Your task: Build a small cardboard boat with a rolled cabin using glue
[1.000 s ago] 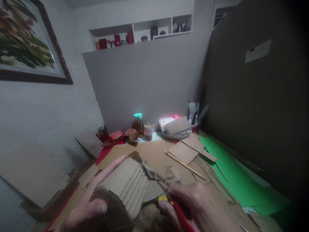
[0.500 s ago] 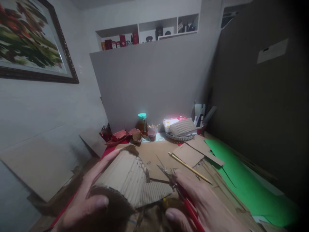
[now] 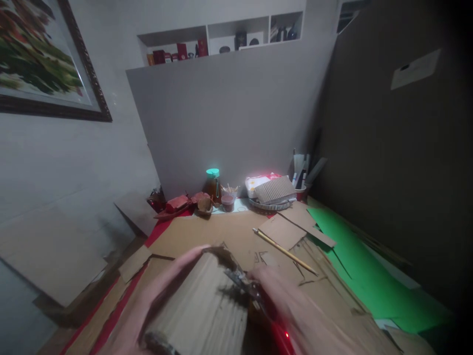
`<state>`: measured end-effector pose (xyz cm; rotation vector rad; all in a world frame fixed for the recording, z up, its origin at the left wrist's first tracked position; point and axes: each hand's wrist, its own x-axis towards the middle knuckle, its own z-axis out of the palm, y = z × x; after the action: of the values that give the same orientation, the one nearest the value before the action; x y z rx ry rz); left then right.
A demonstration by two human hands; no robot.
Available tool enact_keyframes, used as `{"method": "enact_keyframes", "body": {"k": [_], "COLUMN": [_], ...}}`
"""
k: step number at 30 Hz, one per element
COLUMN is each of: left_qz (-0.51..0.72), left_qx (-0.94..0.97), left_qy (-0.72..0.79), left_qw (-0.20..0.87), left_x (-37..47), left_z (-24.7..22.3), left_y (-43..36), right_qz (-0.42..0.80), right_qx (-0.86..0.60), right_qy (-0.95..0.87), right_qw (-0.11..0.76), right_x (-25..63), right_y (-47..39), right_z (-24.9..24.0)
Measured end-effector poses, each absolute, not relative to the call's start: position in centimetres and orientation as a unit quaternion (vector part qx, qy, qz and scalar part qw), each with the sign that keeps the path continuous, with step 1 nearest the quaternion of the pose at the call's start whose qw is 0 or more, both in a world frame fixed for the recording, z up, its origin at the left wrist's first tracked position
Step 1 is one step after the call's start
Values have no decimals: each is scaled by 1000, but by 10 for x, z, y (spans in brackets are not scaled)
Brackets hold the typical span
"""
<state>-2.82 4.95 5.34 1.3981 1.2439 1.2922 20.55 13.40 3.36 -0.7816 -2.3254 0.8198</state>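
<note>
cardboard (image 3: 201, 301), tool (image 3: 258, 298) at its right
left hand (image 3: 146, 303) curled round it, seemingly for steadiness; right hand (image 3: 295, 303) gripping the tool

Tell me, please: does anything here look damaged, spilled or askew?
The cardboard in the left hand looks damaged: its edges are rough and ragged. A ribbed piece lies askew, tilted on the round tray. I see no spill.

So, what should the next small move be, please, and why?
Perhaps steady the red-handled tool: its metal tip is at the right edge of the corrugated cardboard, and the right hand holding it looks blurred. The left hand supports the cardboard's left side.
</note>
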Motion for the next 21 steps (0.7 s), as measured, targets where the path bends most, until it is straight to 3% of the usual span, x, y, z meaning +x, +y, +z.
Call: {"method": "enact_keyframes", "body": {"k": [5,21], "left_qz": [489,495], "left_qx": [544,520], "left_qy": [542,572], "left_qw": [413,396], "left_x": [-20,-23], "left_z": [52,49], "left_y": [57,68], "right_qz": [299,270], "right_qx": [-307,-335], "right_qy": [-878,-881], "right_qw": [211,194], "right_x": [206,209], "right_y": [137,141], "right_z": [38,31]}}
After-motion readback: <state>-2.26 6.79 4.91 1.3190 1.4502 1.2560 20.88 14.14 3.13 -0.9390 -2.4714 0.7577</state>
